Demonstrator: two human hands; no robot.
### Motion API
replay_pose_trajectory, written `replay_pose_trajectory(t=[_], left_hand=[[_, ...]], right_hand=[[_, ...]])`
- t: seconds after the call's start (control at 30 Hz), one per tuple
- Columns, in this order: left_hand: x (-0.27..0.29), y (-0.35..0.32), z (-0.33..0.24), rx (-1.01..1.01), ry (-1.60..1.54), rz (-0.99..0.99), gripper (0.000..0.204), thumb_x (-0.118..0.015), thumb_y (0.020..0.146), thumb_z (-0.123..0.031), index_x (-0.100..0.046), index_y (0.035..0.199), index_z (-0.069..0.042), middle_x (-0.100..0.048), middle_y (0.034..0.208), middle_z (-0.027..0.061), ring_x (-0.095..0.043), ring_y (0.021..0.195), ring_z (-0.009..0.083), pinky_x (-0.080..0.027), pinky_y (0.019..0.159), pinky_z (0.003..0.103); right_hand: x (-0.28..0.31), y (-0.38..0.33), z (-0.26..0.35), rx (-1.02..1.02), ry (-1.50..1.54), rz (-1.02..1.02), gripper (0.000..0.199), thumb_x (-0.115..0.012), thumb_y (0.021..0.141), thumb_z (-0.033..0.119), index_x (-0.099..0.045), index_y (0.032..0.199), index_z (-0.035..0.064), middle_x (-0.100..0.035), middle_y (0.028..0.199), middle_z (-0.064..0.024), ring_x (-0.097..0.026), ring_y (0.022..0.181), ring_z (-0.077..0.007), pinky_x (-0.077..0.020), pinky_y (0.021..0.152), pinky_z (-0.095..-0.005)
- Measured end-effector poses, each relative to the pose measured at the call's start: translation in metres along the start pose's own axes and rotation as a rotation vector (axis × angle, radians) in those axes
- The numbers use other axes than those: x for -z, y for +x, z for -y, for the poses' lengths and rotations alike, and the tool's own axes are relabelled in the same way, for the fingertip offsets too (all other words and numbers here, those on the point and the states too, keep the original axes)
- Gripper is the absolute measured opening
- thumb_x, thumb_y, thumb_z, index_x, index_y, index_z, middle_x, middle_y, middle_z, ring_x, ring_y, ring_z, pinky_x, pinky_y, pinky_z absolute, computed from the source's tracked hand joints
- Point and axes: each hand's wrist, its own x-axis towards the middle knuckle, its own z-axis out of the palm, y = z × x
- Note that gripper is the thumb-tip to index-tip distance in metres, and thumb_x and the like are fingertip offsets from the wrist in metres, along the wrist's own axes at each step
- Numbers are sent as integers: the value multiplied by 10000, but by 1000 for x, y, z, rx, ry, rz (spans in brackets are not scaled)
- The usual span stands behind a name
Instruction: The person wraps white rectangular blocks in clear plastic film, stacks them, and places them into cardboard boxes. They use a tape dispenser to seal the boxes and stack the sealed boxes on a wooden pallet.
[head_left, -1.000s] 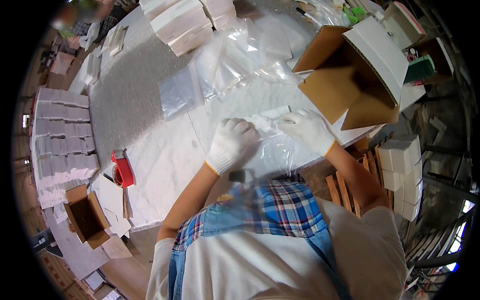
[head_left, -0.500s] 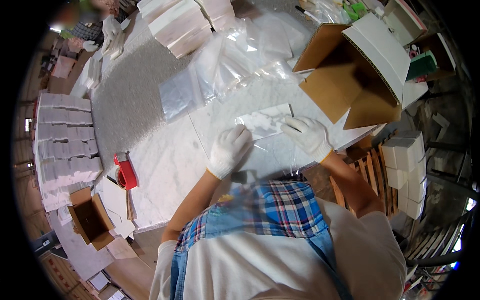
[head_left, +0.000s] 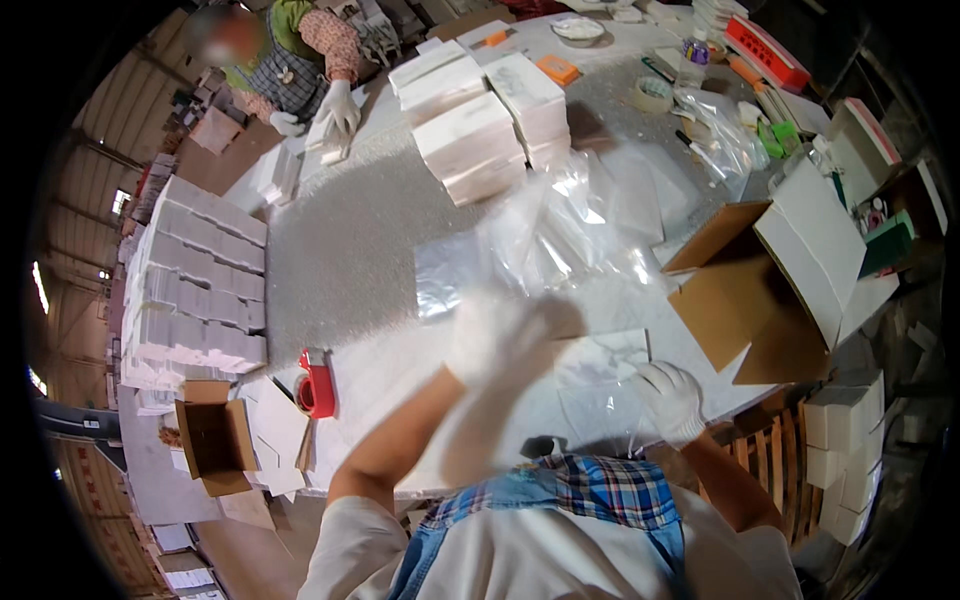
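A white grey-veined tile [head_left: 622, 345] lies on the marble-look worktop in front of me, with a clear plastic bag [head_left: 595, 402] around or under its near part. My right hand [head_left: 672, 402], in a white knit glove, is at the right edge of the tile and bag, its fingers bent on the film. My left hand [head_left: 490, 338], gloved too, is raised left of the tile, close to a pile of clear plastic bags [head_left: 560, 235]. Motion smears its fingers, so what they hold cannot be made out.
Stacked white tiles [head_left: 470, 145] stand behind the bags. An open cardboard box [head_left: 745, 305] sits at the right. At the left are a red tape dispenser [head_left: 317, 388], a small open carton [head_left: 215, 440] and tall tile stacks [head_left: 200, 285]. A co-worker [head_left: 290, 65] handles tiles at the far left.
My left hand has left the tile's left end and moved up toward the bag pile. The right hand stays by the tile's right side. The view has shifted, showing more of the far table.
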Motion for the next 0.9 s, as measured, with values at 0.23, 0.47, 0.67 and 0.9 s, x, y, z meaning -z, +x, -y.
replay_pose_trajectory(t=[0.23,0.47,0.67,0.9], left_hand=[[70,163,182,222,233,-325,728,-850,732,-433,-575,1332,-125,-625,1278,180,-584,1183,389,-479,972,473],[75,197,207,169,-132,52,690,-835,709,-370,-623,1300,-85,-714,1120,193,-699,1029,336,-555,885,414],[68,186,200,202,104,-138,810,-806,729,-445,-560,1409,-79,-702,1193,217,-683,1091,376,-542,945,452],[69,118,165,362,-111,-290,588,-825,751,-427,-680,1144,-14,-699,931,154,-675,844,279,-530,771,405]], right_hand=[[5,6,-4,12,58,58,233,-658,770,147,-716,988,88,-684,1128,-35,-657,1038,-243,-547,816,-375],[-2,-6,-4,-27,-27,46,193,-669,775,138,-733,955,112,-692,1083,-18,-657,1036,-234,-541,860,-369],[-1,-2,-6,-29,32,-7,210,-659,780,140,-739,972,107,-693,1099,-27,-655,1051,-250,-532,886,-395],[-6,-12,-7,11,-5,30,269,-635,828,167,-728,1079,140,-669,1196,-20,-621,1128,-242,-517,933,-391]])
